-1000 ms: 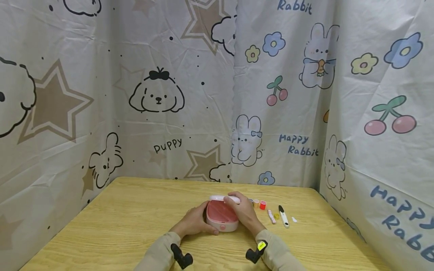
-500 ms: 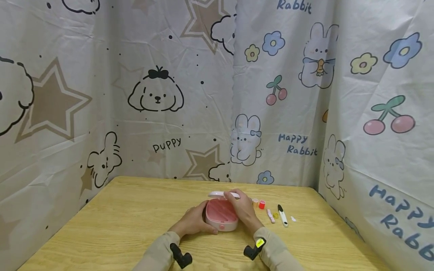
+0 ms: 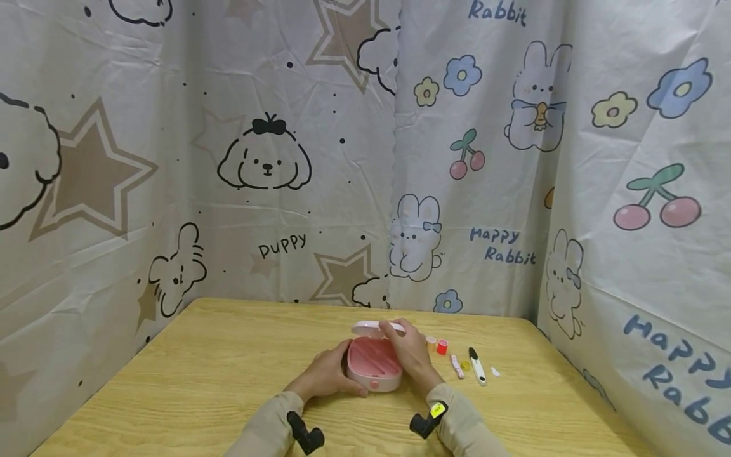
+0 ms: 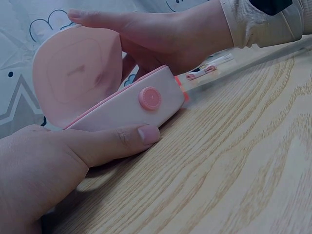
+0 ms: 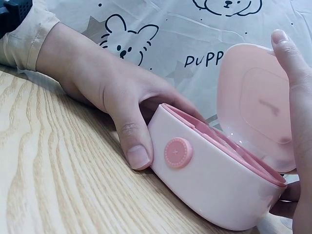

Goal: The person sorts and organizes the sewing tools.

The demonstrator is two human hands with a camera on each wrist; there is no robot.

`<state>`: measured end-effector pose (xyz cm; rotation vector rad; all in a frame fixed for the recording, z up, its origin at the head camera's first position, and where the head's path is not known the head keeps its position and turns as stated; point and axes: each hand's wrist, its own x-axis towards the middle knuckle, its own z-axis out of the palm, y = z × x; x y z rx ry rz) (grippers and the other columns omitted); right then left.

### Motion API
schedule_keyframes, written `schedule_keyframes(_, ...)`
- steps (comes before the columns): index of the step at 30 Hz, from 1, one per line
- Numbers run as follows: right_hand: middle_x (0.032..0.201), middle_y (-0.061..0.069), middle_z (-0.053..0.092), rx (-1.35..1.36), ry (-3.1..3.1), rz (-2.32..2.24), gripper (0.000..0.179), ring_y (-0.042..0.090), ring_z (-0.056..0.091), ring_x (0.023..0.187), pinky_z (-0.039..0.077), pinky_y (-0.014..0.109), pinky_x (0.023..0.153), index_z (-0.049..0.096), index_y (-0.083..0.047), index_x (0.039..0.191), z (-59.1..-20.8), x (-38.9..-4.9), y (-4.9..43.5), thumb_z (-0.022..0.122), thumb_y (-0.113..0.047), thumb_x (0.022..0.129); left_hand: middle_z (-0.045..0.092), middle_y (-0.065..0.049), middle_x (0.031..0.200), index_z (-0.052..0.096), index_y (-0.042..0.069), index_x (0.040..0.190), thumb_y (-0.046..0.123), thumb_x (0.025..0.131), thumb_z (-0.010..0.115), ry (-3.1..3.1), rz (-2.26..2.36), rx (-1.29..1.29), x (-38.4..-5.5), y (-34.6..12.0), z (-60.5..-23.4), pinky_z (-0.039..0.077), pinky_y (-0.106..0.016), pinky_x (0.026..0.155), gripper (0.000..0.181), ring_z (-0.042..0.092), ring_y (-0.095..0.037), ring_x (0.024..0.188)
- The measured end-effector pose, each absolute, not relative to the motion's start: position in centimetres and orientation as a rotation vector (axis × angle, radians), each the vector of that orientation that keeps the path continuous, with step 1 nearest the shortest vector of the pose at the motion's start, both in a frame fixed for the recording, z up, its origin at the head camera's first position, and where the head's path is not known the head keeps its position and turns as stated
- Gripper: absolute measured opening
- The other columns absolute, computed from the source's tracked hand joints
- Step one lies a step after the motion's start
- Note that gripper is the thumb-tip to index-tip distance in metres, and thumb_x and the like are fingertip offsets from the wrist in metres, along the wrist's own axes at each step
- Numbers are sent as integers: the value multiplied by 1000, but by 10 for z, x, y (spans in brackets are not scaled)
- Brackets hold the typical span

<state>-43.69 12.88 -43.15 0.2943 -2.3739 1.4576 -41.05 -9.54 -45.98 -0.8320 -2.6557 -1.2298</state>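
A small white sewing box (image 3: 374, 383) with a pink inside and a button-shaped front catch (image 5: 178, 152) sits on the table. Its hinged lid (image 4: 78, 73) stands raised at the back, pink underside facing forward. My left hand (image 3: 328, 373) grips the box's left side, thumb on the front wall and fingers going behind it. At the lid's right edge is my right hand (image 3: 410, 349), holding it with the thumb along the rim and fingers behind. Pink dividers show inside the box in the head view.
Right of the box lie a red spool (image 3: 442, 347), a pale spool (image 3: 431, 344), a pink-and-white strip (image 3: 457, 366), a small yellow round item (image 3: 465, 365), a black-and-white slim tool (image 3: 476, 366) and a small white piece (image 3: 495, 371). Printed curtains (image 3: 274, 222) surround the table.
The lid has tilted further back and up, and the right hand has risen slightly with it. The left hand keeps its grip on the box in the same place.
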Motion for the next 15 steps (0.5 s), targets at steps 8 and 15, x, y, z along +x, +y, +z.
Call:
schedule_keyframes(8,103,5,73,297,-2383,1432,53,25,67,101,54,48,93,68,-12,110,-431,-437,129,60,-63,96,60,-10,141,43,4,153,48,69,96,-2641,-1238,-838,-410,-95,-458,44,-50,108,109,57,-27,127)
schedule_keyframes(15,106,7,74,286,-2388,1433,57,26,68,102,55,48,92,68,-12,110,-430,-438,130,59,-67,96,59,-11,142,43,3,153,46,69,97,-2640,-1252,-842,-409,-95,-457,43,-51,109,108,56,-29,128)
